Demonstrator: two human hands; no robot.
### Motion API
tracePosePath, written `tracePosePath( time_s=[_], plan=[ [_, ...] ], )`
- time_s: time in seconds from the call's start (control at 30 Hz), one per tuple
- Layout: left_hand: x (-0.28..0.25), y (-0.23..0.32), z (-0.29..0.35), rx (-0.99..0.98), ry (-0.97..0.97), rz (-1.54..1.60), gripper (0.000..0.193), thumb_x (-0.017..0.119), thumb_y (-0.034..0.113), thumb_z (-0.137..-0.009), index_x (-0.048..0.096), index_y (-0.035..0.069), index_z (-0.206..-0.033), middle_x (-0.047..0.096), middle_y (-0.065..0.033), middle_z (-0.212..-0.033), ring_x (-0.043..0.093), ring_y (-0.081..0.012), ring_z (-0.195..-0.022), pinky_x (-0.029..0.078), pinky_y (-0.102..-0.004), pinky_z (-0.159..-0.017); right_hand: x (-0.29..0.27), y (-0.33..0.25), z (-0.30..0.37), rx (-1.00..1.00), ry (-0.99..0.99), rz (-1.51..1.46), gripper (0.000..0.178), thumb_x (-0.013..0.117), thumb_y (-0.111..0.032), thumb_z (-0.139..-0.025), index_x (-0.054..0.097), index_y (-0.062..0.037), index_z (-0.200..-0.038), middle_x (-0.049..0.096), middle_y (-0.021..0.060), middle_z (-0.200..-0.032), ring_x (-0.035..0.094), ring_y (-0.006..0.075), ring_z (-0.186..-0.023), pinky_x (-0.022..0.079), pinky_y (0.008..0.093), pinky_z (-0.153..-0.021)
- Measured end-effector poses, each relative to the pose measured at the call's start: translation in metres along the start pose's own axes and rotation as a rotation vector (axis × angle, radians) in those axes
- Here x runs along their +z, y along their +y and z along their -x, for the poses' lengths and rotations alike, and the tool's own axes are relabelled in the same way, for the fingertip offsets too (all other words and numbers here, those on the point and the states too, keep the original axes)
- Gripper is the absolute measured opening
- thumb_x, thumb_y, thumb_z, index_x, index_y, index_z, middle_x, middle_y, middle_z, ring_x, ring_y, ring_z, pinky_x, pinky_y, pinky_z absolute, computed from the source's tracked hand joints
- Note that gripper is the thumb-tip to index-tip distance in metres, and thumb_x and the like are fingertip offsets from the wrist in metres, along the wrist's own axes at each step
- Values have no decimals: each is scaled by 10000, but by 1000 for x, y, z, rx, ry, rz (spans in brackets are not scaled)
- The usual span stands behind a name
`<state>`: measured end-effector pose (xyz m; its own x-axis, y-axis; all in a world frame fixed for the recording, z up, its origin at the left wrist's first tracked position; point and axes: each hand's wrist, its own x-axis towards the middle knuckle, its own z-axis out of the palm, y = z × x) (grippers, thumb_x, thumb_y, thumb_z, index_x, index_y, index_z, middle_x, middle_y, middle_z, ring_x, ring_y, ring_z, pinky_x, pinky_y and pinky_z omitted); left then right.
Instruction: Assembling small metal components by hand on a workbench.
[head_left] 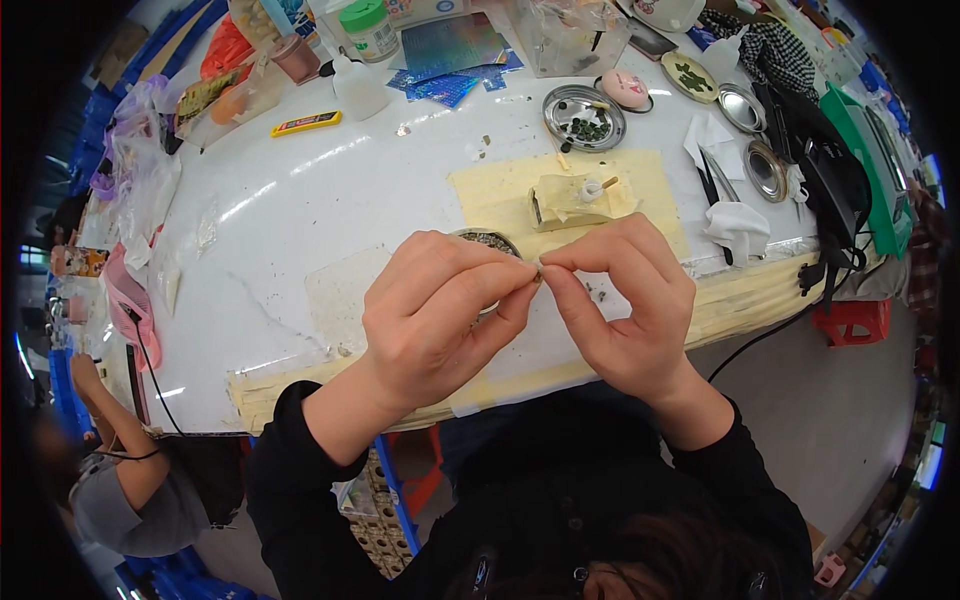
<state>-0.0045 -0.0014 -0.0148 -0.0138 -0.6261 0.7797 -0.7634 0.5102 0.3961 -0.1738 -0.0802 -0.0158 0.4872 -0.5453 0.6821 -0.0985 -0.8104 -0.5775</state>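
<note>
Dark hair (690, 545) shows at near edge. Left hand (435, 320) and right hand (635, 300) narrow, fingertips pinch one tiny piece (540, 269) between them, kind unclear, right of round dish (513, 246). Step, judged: fine fingertip handling; next move calls for steady, light grip

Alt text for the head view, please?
The left hand and right hand pinch a tiny piece between them above a white table. Behind the left hand sits a partly hidden dish; beyond, a metal plate holds dark green bits.
</note>
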Motion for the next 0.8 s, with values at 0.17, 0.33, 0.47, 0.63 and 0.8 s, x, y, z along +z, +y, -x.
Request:
tracePosePath(
  time_s=[0.17, 0.33, 0.47, 0.63, 0.8],
  plan=[
    [0, -1, 1, 17, -7, -1, 272, 801, -36, -633, 709, 54, -873, 664, -38, -803, 622, -193, -685, 470, -295, -590, -1, -3, 0, 165, -51, -272, 111, 769, -46, -783, 682, -28, -850, 656, 69, -811, 603, 203, -727, 483, 303, -644],
    [-1, 1, 0, 44, -20, -27, 276, 804, -36, -630, 710, 52, -874, 664, -35, -805, 625, -194, -687, 471, -294, -590, -2, -2, 2, 207, -109, -290, 95, 755, -54, -810, 680, -17, -855, 653, 73, -790, 601, 182, -714, 484, 294, -642],
    [-1, 1, -1, 12, -23, 23, 257, 802, -39, -641, 714, 44, -868, 667, -42, -807, 631, -192, -690, 477, -295, -586, -3, 2, 5, 270, -129, -368, 67, 723, -49, -844, 675, -3, -855, 645, 81, -770, 595, 176, -701, 475, 286, -634],
    [-2, -2, -2, -58, -53, 158, 232, 796, -45, -660, 718, 38, -862, 673, -55, -806, 635, -187, -692, 481, -285, -563, 0, -1, 8, 622, -148, -802, 78, 717, -43, -847, 668, 10, -876, 626, 77, -759, 591, 182, -697, 464, 285, -650],
    [-1, 1, -1, -87, -54, 84, 239, 791, -50, -659, 712, 38, -867, 674, -59, -799, 633, -190, -685, 480, -286, -566, 0, -2, 7, 109, -54, -149, 116, 735, -29, -801, 668, 2, -890, 604, 75, -757, 583, 230, -690, 462, 310, -653]
  ],
)
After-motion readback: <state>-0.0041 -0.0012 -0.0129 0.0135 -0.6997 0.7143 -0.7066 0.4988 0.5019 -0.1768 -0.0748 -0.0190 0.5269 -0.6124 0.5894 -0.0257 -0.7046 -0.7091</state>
